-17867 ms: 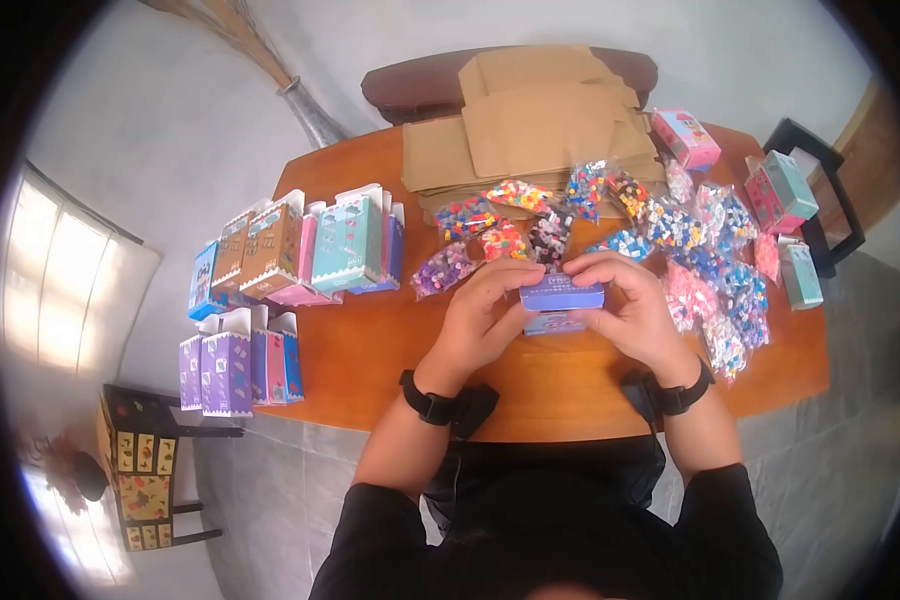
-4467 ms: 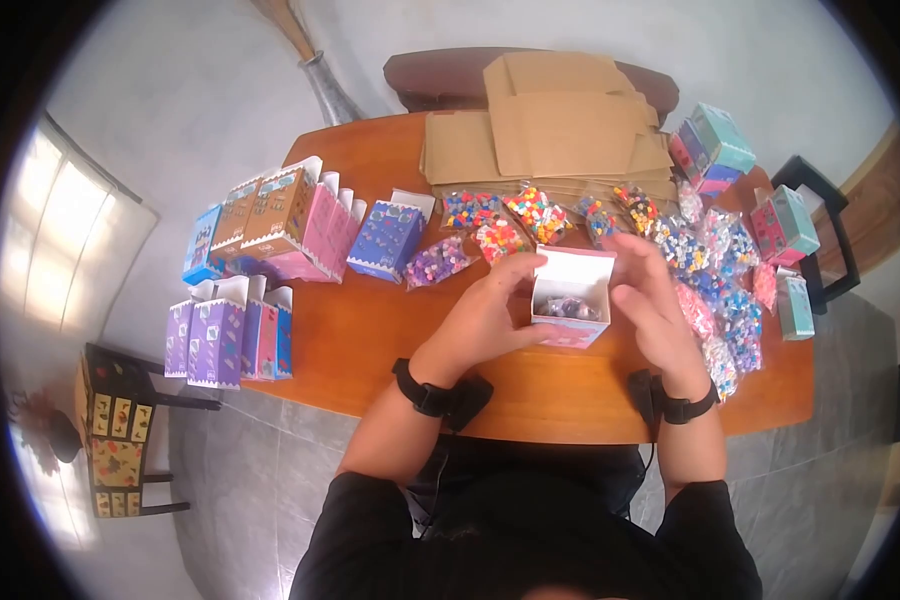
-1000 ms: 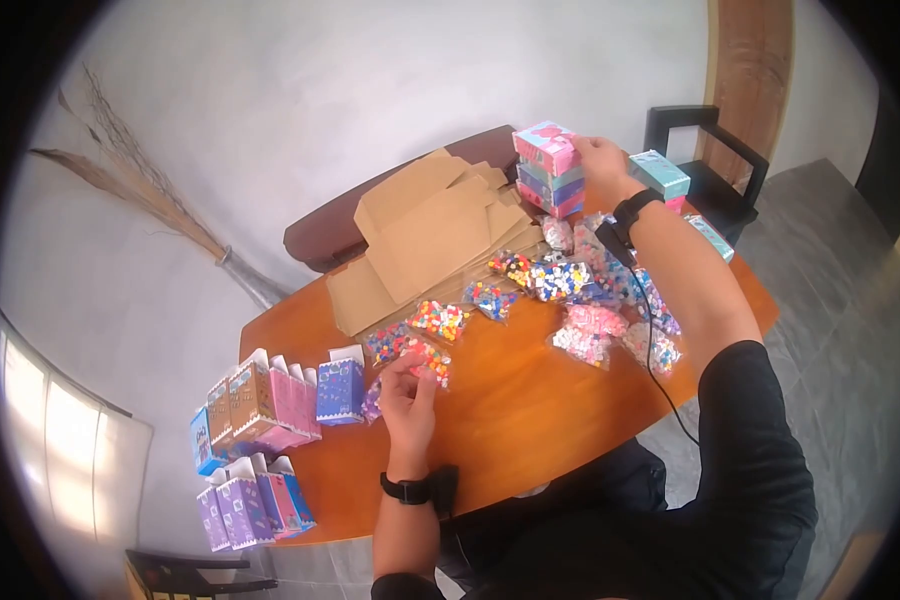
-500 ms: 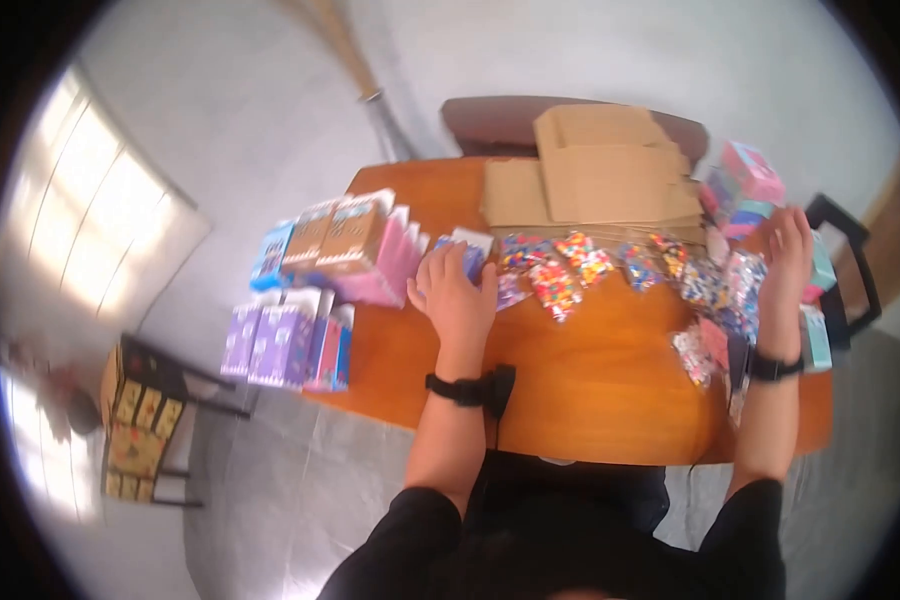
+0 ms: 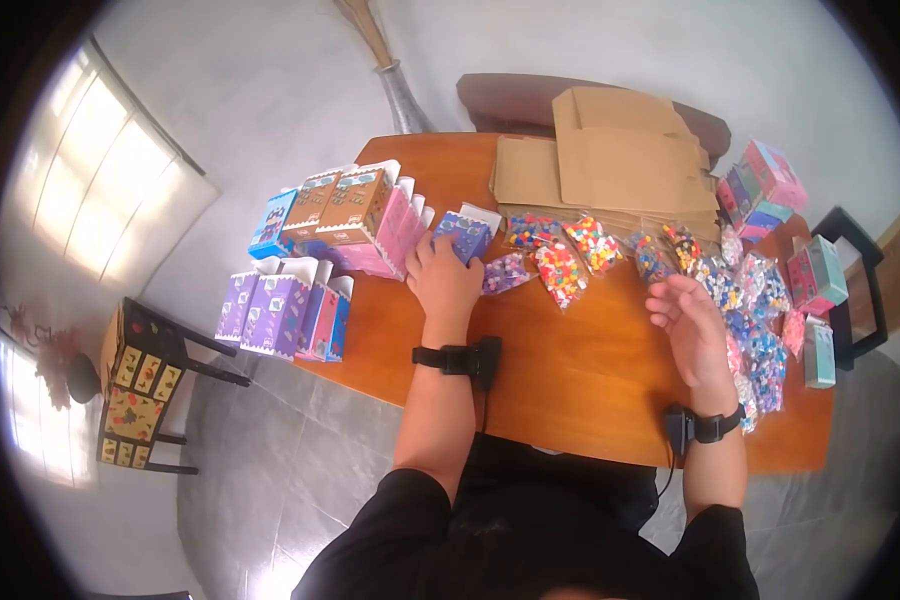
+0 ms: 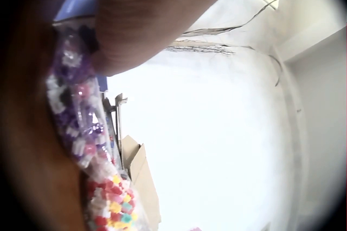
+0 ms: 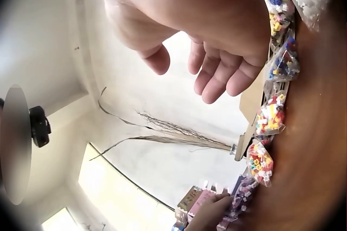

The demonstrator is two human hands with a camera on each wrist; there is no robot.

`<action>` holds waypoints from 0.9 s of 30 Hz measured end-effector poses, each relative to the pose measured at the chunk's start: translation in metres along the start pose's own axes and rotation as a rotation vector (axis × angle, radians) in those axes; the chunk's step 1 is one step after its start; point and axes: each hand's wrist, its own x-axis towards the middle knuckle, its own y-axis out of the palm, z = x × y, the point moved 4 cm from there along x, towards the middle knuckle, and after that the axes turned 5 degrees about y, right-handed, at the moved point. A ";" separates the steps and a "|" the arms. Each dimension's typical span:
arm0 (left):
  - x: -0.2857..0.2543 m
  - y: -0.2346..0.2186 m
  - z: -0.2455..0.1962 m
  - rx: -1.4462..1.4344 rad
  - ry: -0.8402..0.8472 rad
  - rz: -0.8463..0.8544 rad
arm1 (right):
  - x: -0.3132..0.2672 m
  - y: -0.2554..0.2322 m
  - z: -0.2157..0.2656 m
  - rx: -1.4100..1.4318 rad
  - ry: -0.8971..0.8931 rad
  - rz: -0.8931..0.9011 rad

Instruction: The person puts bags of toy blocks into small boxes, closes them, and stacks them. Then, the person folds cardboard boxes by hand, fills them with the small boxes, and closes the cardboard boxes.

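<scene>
Brown wooden table [image 5: 570, 400] under both hands, and the left hand [image 5: 446, 285] is at the flap-topped blue box [image 5: 465, 232]; can't tell if it's gripping. Pink cartons [image 5: 402, 235] crowd in on its left, a purple-filled bag [image 5: 506, 273] on its right. Right hand [image 5: 698, 335], well apart, empty, fingers loosely bent, has multicoloured bags [image 5: 765, 365] beside it; flat cardboard [image 5: 625, 165] lies beyond both.

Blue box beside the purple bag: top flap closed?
No, the blue box has its white flap sticking out open.
</scene>
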 end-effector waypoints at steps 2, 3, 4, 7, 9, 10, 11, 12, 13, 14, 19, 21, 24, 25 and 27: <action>0.001 -0.001 0.002 -0.028 -0.041 0.033 | 0.000 -0.001 -0.001 0.012 0.020 0.004; 0.001 -0.002 0.000 -0.026 -0.031 0.039 | 0.001 -0.002 -0.002 0.019 0.018 -0.005; 0.002 -0.015 -0.007 -0.024 -0.068 0.018 | 0.001 -0.001 -0.003 0.020 0.030 0.004; 0.004 -0.029 -0.019 -0.071 0.036 -0.142 | 0.003 0.000 -0.010 0.011 0.049 0.021; 0.001 -0.036 -0.035 -0.131 0.183 -0.278 | 0.004 0.001 -0.014 0.004 0.049 0.022; -0.003 -0.039 -0.048 -0.314 0.233 -0.221 | 0.003 0.003 -0.018 -0.044 0.071 0.040; -0.010 -0.038 -0.060 -0.496 0.279 -0.159 | 0.003 0.006 -0.020 -0.092 0.095 0.058; -0.021 -0.029 -0.070 -0.702 0.300 -0.073 | 0.001 0.010 -0.019 -0.114 0.096 0.075; -0.032 -0.033 -0.088 -0.659 0.393 -0.003 | 0.000 0.014 -0.021 -0.105 0.085 0.054; -0.042 -0.032 -0.103 -0.685 0.496 0.058 | -0.001 0.021 -0.021 -0.092 0.032 0.088; -0.074 -0.017 -0.138 -0.866 0.621 0.330 | -0.007 0.034 -0.012 -0.142 -0.046 0.062; -0.072 0.008 -0.120 -1.227 0.411 0.483 | -0.005 0.019 -0.016 -0.219 -0.018 0.013; -0.069 0.009 -0.120 -1.366 0.479 0.391 | -0.003 0.015 -0.017 -0.304 -0.041 0.050; -0.069 0.009 -0.120 -1.580 0.426 0.385 | -0.002 0.016 -0.020 -0.358 -0.016 0.101; -0.070 0.005 -0.118 -1.504 0.476 0.438 | -0.003 0.020 -0.023 -0.413 0.011 0.152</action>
